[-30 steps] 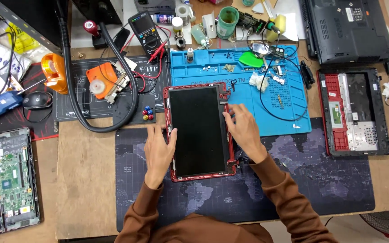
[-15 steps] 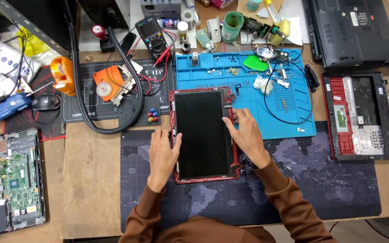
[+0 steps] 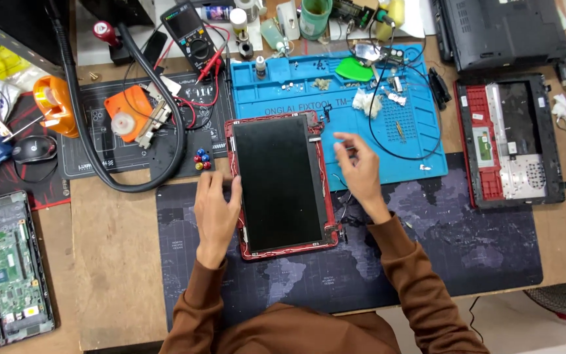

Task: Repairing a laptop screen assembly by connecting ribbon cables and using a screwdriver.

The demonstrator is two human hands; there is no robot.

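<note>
A red laptop lid with a dark screen panel (image 3: pixel 278 183) lies flat in the middle of the desk, half on the blue work mat (image 3: pixel 401 124) and half on the dark map-print desk mat (image 3: pixel 466 242). My left hand (image 3: pixel 216 213) rests on the lid's left edge, thumb against the frame. My right hand (image 3: pixel 359 167) hovers just right of the lid, fingers apart and lifted, holding nothing that I can see. Thin wires trail at the lid's right edge.
A multimeter (image 3: pixel 191 33), an orange tool (image 3: pixel 132 118) and a black hose (image 3: pixel 93 151) lie to the left. A red laptop base (image 3: pixel 509 141) and a black laptop (image 3: pixel 499 33) sit at the right. A green circuit board (image 3: pixel 8 269) lies at the far left.
My right hand has come off the lid's right edge and moved a little to the right and up. My left hand stays at the left edge.
</note>
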